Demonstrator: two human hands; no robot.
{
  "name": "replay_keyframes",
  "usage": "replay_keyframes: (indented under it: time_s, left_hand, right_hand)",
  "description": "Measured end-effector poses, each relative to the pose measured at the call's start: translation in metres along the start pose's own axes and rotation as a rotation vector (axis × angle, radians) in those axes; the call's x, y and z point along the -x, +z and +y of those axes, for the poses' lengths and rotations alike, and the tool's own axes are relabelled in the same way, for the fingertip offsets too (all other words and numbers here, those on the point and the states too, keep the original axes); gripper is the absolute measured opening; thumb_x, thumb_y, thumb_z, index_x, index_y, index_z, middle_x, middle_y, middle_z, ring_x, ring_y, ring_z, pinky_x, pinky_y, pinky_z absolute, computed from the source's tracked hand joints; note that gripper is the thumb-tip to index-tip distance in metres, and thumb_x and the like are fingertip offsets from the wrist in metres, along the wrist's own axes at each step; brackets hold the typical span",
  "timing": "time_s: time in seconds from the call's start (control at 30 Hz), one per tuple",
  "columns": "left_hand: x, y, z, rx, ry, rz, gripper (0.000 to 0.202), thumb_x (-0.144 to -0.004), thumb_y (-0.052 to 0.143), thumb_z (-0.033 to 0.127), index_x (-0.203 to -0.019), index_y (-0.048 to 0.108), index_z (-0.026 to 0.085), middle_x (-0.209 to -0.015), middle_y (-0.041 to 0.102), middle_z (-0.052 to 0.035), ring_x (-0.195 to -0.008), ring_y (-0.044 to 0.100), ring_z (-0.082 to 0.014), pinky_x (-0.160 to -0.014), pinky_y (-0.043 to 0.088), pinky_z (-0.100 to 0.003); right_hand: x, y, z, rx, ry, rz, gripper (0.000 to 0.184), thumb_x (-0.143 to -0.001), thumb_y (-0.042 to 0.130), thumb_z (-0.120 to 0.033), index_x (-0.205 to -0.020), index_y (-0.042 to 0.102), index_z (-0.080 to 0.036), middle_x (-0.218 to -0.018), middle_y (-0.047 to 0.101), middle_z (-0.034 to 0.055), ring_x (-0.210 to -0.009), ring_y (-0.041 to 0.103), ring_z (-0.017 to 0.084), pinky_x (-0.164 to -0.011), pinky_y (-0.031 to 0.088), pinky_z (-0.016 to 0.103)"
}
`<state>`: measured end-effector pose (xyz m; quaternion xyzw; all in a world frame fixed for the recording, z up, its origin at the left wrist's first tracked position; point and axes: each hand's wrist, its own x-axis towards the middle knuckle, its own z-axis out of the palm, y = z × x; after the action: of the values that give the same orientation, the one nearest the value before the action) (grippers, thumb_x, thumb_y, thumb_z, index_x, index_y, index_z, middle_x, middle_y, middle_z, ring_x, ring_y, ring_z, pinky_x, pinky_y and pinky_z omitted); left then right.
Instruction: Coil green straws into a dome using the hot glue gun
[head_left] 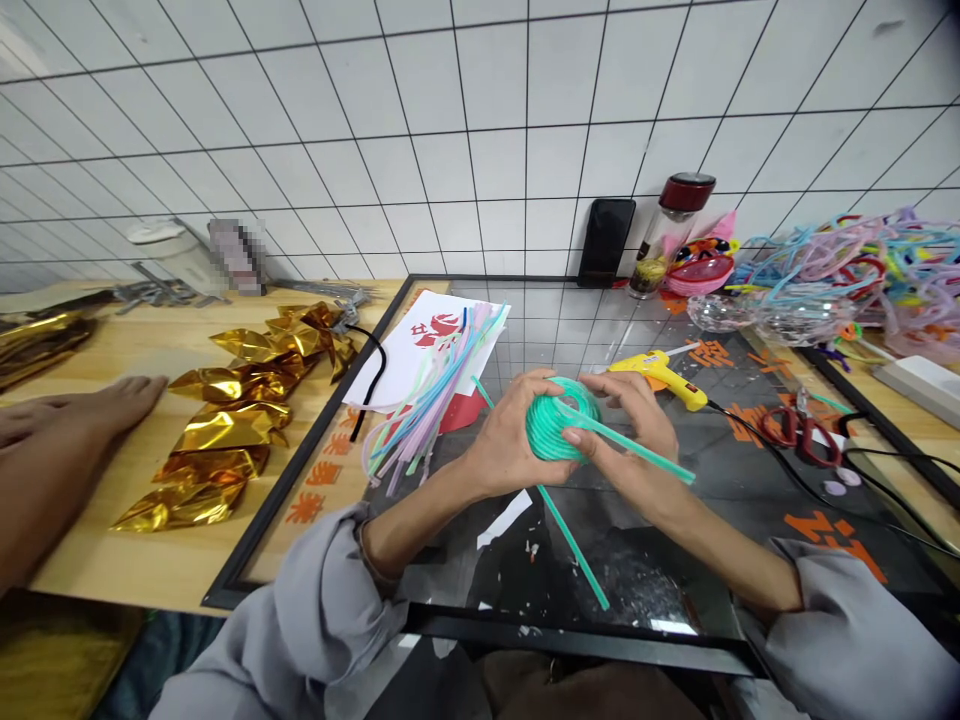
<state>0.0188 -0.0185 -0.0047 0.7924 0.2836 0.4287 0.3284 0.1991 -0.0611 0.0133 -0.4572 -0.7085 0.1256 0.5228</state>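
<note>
A rounded coil of green pipe cleaner (551, 432) is held up over the dark glossy board. My left hand (504, 445) wraps around its left side, thumb below and fingers above. On the right, my right hand (634, 430) pinches the coil's loose strand (645, 452) between thumb and fingers, against the coil's edge. That strand's free end sticks out to the lower right. Another green pipe cleaner (574, 548) lies on the board below my hands. A bundle of pastel pipe cleaners (439, 385) rests left of my left hand, partly on white paper (405, 365).
A yellow glue gun (664, 378), its cord, and red-handled scissors (802, 430) lie to the right. Behind stand a phone (606, 240), a glass bottle (664, 240) and a heap of pipe cleaners (840, 270). Gold foil pieces (225, 430) and another person's hand (112, 405) are at left.
</note>
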Motion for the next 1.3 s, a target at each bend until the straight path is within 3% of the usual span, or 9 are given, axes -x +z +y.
replay_keyframes:
  time_s: [0.13,0.3,0.57,1.03,1.3]
  left_hand:
    - [-0.001,-0.001,0.002,-0.018,-0.003,-0.035,0.074,-0.056,0.084,0.02,-0.12,0.046,0.025,-0.138,0.051,-0.0139,-0.133,0.051,-0.0342,-0.111,0.042,-0.054]
    - [-0.001,-0.003,0.003,-0.031,-0.012,-0.049,0.073,-0.057,0.085,0.022,-0.12,0.047,0.025,-0.136,0.052,-0.0131,-0.134,0.05,-0.0343,-0.112,0.042,-0.054]
    - [-0.002,-0.007,0.005,-0.017,-0.058,-0.068,0.07,-0.058,0.085,0.026,-0.119,0.05,0.025,-0.137,0.053,-0.0118,-0.131,0.053,-0.035,-0.112,0.041,-0.054]
    - [-0.002,-0.009,0.006,0.022,-0.099,-0.07,0.068,-0.058,0.085,0.025,-0.117,0.05,0.025,-0.138,0.053,-0.0114,-0.134,0.051,-0.0346,-0.114,0.04,-0.053]
    - [-0.002,-0.009,0.005,0.025,-0.097,-0.067,0.069,-0.059,0.085,0.025,-0.118,0.049,0.025,-0.139,0.052,-0.0119,-0.133,0.051,-0.0342,-0.114,0.04,-0.053]
  right_hand:
    - [-0.002,-0.003,-0.009,-0.03,-0.104,0.047,0.007,-0.092,0.065,-0.024,-0.096,0.07,-0.025,-0.086,0.068,0.0029,-0.081,0.063,0.019,-0.073,0.052,0.037]
    - [-0.004,-0.005,-0.008,-0.043,-0.057,0.058,0.01,-0.092,0.064,-0.023,-0.084,0.069,-0.025,-0.08,0.068,0.002,-0.077,0.064,0.02,-0.072,0.052,0.037]
    - [-0.007,-0.005,-0.006,-0.16,0.086,0.08,0.013,-0.092,0.066,-0.033,-0.083,0.067,-0.024,-0.08,0.068,0.0031,-0.078,0.064,0.021,-0.075,0.052,0.039]
    - [-0.006,-0.006,0.001,-0.161,0.049,-0.011,0.011,-0.092,0.065,-0.028,-0.083,0.068,-0.023,-0.085,0.067,0.003,-0.084,0.063,0.02,-0.077,0.052,0.038]
    - [-0.008,-0.005,-0.001,-0.191,0.019,0.007,0.01,-0.09,0.067,-0.026,-0.081,0.069,-0.024,-0.082,0.066,0.0011,-0.081,0.062,0.019,-0.074,0.052,0.035]
